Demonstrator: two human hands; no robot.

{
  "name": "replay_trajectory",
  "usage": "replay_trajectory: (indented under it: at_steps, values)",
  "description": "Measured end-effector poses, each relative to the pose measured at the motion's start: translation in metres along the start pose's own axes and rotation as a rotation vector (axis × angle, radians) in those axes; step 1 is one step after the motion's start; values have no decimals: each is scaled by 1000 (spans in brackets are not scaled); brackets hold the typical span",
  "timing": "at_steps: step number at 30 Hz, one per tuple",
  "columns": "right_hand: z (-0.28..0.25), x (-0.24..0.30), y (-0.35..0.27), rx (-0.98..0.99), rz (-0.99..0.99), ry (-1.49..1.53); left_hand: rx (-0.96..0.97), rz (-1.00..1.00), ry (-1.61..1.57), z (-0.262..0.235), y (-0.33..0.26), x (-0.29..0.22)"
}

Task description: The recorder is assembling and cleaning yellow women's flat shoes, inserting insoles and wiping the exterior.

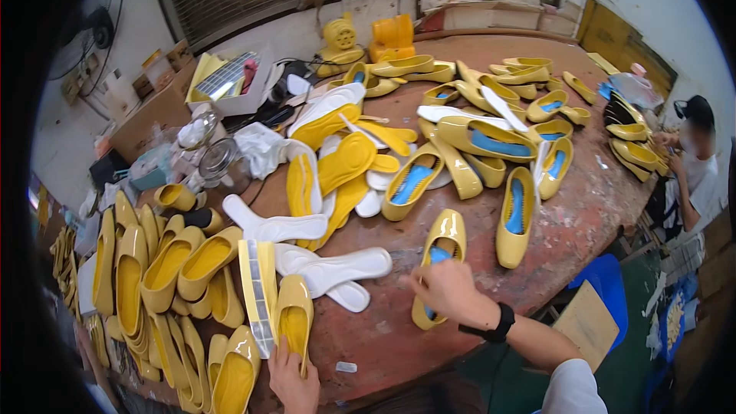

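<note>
Head view, read from left to right. A dense pile of yellow shoes (165,268) lay along the left edge of the worn brown worktable (590,207). Just right of the pile, the left hand (294,378) rested at the heel of a yellow flat shoe (294,314); its fingertips touched the shoe, but whether they closed around it could not be told. White insoles (330,268) lay beside that shoe, and yellow insoles (337,165) were heaped farther back toward the table's middle. To the right, the right hand (447,290), with a black wrist band (497,326), was curled with its fingers pressing into the heel end of a second yellow shoe with a blue lining (438,257), which sat near the table's front edge. More lined shoes (491,142) were spread across the far right half of the table, and another person (694,161) sat at the far right rim.

Judged from this arrangement, the step in hand was seating or smoothing a lining inside the right-hand shoe. It would be done well by pressing from heel toward toe so no wrinkle is trapped, keeping the shoe flat on the table, and steadying it against sliding toward the near edge.
</note>
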State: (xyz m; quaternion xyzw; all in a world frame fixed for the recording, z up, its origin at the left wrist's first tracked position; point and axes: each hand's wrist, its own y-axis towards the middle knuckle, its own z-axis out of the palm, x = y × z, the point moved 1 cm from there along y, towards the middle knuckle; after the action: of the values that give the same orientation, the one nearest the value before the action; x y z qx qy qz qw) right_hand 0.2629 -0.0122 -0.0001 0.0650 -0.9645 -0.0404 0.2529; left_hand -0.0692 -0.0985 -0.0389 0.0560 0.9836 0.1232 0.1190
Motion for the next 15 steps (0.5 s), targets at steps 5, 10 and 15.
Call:
replay_trajectory:
  at_steps: [5,10,15]
  values:
    - [1,-20,95,-468,-180,-48,32,-125,-77,0,2,16]
    - [-2,14,114,13,-60,-125,41,-195,-171,-11,-4,16]
    - [2,69,65,415,-399,123,-9,-41,-494,-22,-6,-25]
